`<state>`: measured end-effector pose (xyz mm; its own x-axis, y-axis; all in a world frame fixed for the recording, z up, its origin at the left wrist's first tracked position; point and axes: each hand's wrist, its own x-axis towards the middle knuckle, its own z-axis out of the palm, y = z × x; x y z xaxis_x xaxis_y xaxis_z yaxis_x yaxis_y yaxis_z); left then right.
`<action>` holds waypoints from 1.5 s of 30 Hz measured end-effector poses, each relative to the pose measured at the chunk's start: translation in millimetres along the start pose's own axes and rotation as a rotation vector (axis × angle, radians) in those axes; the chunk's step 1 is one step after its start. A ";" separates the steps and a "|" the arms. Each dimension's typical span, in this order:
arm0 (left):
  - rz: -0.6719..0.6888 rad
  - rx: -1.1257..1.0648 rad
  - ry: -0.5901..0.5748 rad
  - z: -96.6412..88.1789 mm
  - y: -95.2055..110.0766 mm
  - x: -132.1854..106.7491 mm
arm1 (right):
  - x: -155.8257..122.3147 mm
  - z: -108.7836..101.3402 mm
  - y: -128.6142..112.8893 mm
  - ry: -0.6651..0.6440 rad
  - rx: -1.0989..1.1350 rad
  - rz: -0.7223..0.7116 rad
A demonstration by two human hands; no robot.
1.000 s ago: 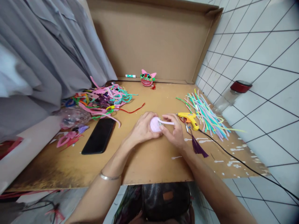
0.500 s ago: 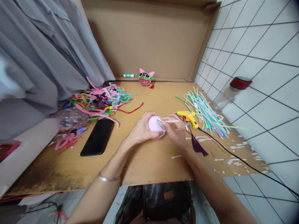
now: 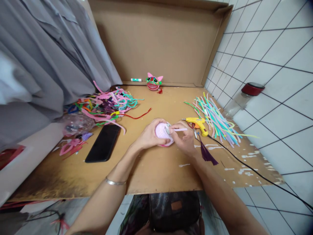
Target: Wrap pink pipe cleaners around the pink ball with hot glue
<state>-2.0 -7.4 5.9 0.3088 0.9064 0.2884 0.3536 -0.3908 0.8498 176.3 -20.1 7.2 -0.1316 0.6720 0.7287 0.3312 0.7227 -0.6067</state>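
Note:
My left hand [image 3: 149,135] cups a small rounded form wound from pale pink pipe cleaner [image 3: 162,132], fingers wrapped round its left side. My right hand [image 3: 185,139] pinches the loose end of the pale pipe cleaner [image 3: 179,130] where it meets the form's right side. Both hands hover just above the middle of the cardboard work board [image 3: 158,169]. A yellow hot glue gun [image 3: 198,124] lies just right of my right hand, and a purple tassel [image 3: 206,153] rests below it.
A black phone [image 3: 103,142] lies to the left. A tangle of coloured pipe cleaners [image 3: 107,104] sits at back left, straight pastel ones [image 3: 216,120] at right. A finished pink mask figure [image 3: 154,82] and glue stick [image 3: 136,80] stand at the back. A red-lidded jar [image 3: 242,98] leans on the tiled wall.
The pink form has turned in my left hand, showing its wound side and greyish opening. My right hand has drawn the loose end closer against it.

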 end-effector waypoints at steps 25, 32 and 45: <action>-0.016 -0.109 -0.037 -3.0 -5.2 1.7 | -2.8 2.5 6.8 -0.108 0.013 -0.005; -0.083 -0.197 -0.030 -2.9 -8.5 4.2 | 2.1 -5.7 13.6 -0.137 -0.103 -0.045; -0.169 -0.219 0.169 1.3 -21.2 13.2 | 14.3 -52.7 65.8 -0.134 -1.239 0.774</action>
<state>-4.3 12.7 -8.8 0.1047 0.9765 0.1884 0.1831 -0.2052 0.9614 245.4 28.5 -5.5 0.3876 0.8786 0.2791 0.9218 -0.3690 -0.1188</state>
